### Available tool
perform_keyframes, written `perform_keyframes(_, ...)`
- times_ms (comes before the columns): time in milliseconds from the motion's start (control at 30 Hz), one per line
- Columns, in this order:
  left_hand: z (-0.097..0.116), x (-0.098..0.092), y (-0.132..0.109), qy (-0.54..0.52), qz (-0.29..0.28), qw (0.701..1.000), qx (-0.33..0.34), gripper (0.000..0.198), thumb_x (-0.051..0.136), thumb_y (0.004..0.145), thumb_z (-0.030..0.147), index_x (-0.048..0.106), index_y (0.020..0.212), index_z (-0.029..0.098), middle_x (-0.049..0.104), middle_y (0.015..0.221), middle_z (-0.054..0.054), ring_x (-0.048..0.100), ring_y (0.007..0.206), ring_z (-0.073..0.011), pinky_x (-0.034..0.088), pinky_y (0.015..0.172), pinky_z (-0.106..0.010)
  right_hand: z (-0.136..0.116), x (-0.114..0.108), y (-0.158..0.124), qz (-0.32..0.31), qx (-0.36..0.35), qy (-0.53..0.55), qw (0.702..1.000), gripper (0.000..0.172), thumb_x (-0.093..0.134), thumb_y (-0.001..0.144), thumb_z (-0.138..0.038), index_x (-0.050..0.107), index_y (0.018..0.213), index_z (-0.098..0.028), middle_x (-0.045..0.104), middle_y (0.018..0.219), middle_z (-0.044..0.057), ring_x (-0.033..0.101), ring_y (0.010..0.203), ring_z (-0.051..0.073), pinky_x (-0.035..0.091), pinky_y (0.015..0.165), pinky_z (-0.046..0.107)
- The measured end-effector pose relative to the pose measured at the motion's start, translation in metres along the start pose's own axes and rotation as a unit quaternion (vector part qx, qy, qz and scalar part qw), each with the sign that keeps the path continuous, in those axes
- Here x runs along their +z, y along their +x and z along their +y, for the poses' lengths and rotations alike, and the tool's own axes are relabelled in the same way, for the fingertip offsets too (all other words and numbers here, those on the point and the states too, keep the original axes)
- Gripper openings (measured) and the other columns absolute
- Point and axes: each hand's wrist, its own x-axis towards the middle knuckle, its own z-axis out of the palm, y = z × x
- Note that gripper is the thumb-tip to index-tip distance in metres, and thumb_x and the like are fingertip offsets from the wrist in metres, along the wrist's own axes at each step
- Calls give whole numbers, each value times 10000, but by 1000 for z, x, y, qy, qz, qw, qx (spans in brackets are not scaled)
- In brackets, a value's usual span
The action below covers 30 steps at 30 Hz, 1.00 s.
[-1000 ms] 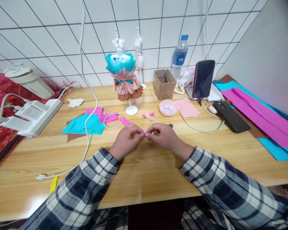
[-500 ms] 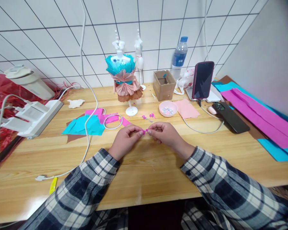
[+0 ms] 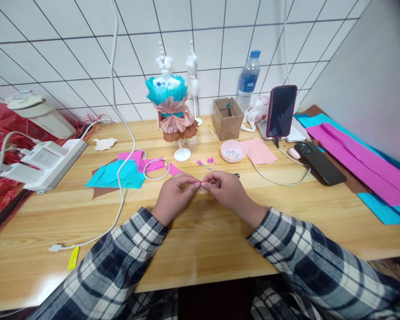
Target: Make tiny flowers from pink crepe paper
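Note:
Fingertips of my left hand and my right hand meet over the table, pinching a tiny piece of magenta paper; most of it is hidden. Just beyond lie small magenta paper bits. A pink bowl of shiny gems stands behind my right hand, and a small dark object peeks out beside that hand. Left of my left hand are magenta crepe paper, a white ring and turquoise paper. Farther back stands a small mannequin dressed in ruffled paper.
At the back are a bare white mannequin, a cardboard box, a water bottle and an upright phone. A dark phone and coloured paper sheets lie right. A power strip and white cable are left.
My right hand has shifted slightly left, so my fingertips now touch and less magenta paper shows. The small dark object has come into view beside my right hand.

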Motion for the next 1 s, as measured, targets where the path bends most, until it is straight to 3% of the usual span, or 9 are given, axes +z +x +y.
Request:
perform_keyframes(167, 3, 7, -2, -168, 27, 980, -106, 213, 701, 743, 356, 705, 809, 154, 709, 830, -61, 635, 798, -187, 487, 780, -308, -4, 8, 0, -5, 106, 192, 976, 176, 630, 763, -343, 596, 783, -172, 570, 632, -33, 519, 423, 85, 457, 431, 224)
perform_keyframes(400, -1, 12, -5, -335, 9, 931, -146, 170, 728, 726, 293, 693, 831, 164, 703, 812, -19, 626, 788, -155, 479, 811, -293, -5, 11, -2, -32, 137, 251, 958, 195, 635, 747, -356, 598, 765, -165, 576, 652, -27, 501, 433, 77, 449, 436, 226)
perform_keyframes(567, 1, 4, -4, -277, -25, 953, -119, 281, 662, 781, 331, 682, 1013, 173, 699, 947, -57, 626, 856, -185, 479, 827, -320, -6, 5, -3, 0, 45, 81, 996, 140, 625, 759, -313, 632, 772, -173, 626, 673, -4, 536, 526, 96, 448, 520, 224)
perform_keyframes(667, 6, -1, -3, -140, -9, 988, -60, 213, 671, 768, 345, 706, 881, 169, 689, 904, -67, 621, 864, -202, 472, 841, -338, -5, 2, -4, 21, -17, -14, 1000, 108, 615, 769, -278, 656, 761, -177, 651, 693, 1, 550, 581, 100, 445, 577, 222)
perform_keyframes(767, 8, -4, 0, -17, 18, 1000, -9, 161, 687, 745, 332, 698, 708, 176, 669, 837, -59, 607, 850, -201, 459, 846, -339, -4, 2, -4, 14, -27, -28, 999, 117, 603, 778, -278, 655, 747, -177, 639, 668, -6, 542, 569, 95, 441, 573, 221)
perform_keyframes(833, 6, -3, 0, -25, 16, 999, -16, 167, 678, 750, 334, 686, 704, 175, 665, 820, -52, 604, 827, -193, 463, 823, -331, -4, 3, -4, 9, -20, -19, 1000, 122, 606, 772, -282, 645, 731, -175, 625, 654, -10, 537, 564, 94, 444, 563, 220)
perform_keyframes(1000, -1, 1, -1, -186, -6, 976, -115, 228, 690, 737, 370, 657, 748, 145, 655, 738, -36, 583, 701, -156, 468, 705, -289, -7, 4, -2, -37, 75, 111, 990, 163, 611, 753, -329, 593, 745, -167, 578, 644, -19, 495, 470, 82, 453, 448, 219)
